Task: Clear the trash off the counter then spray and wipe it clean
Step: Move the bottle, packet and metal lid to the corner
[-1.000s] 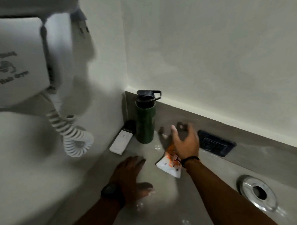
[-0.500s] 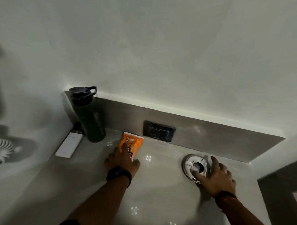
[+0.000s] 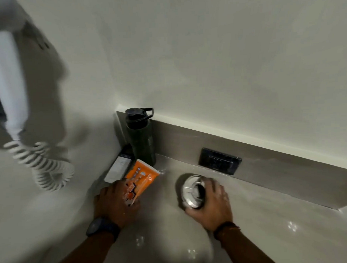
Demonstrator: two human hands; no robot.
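An orange and white packet lies tilted on the grey counter, near its back left corner. My left hand grips the packet's near end, and a dark watch sits on that wrist. To the right, a round shiny metal piece with a dark hole sits on the counter. My right hand is curled around its right and near side, thumb under its front edge. I cannot tell whether the piece is lifted.
A dark green bottle with a loop lid stands in the back corner, with a white remote beside it. A black socket is set in the backsplash. A wall hair dryer with a coiled cord hangs at left.
The packet has passed from my right hand to my left, then moved left towards the remote. My right hand has gone to the metal piece and closed around it. The view has swung.
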